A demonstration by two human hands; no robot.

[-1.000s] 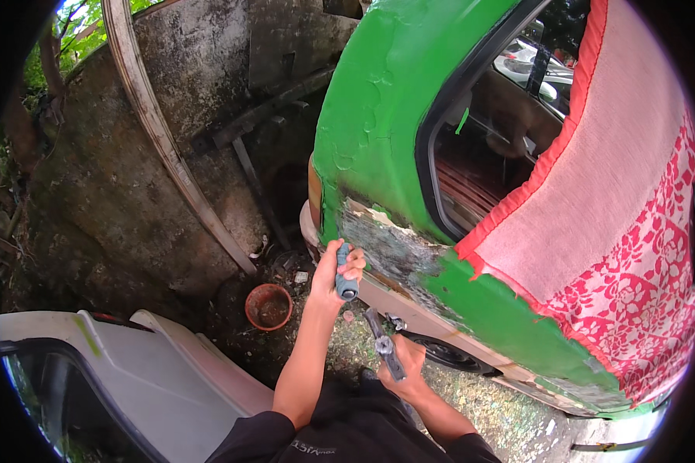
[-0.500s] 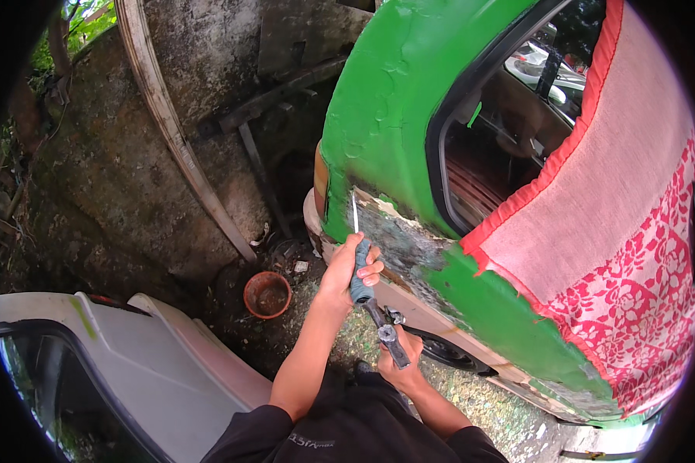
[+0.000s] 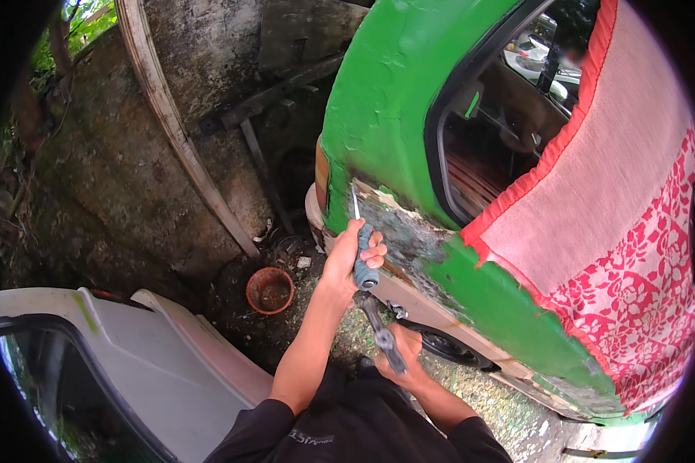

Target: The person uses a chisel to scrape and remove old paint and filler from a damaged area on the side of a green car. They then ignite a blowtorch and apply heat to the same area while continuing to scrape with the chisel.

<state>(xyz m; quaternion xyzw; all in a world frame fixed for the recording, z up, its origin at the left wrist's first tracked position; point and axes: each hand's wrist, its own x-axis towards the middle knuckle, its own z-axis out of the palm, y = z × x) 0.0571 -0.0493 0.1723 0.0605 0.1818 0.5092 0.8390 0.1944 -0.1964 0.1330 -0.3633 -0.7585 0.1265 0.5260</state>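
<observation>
One patch (image 3: 409, 239) looks stripped, loads of green paint (image 3: 390, 92) left around it; your left hand (image 3: 341, 262) grips a grey-handled tool (image 3: 363, 270), your right hand (image 3: 408, 352) a hammer (image 3: 384, 338).

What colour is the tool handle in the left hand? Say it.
The tool handle is grey-blue; head view shows it.

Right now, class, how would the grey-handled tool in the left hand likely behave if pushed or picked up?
The grey-handled tool should feel stiff: its thin shaft looks straight. Laid down and pushed, it might roll, as the handle looks rounded. It may be handle-heavy, since the handle is much thicker than the shaft.
</observation>
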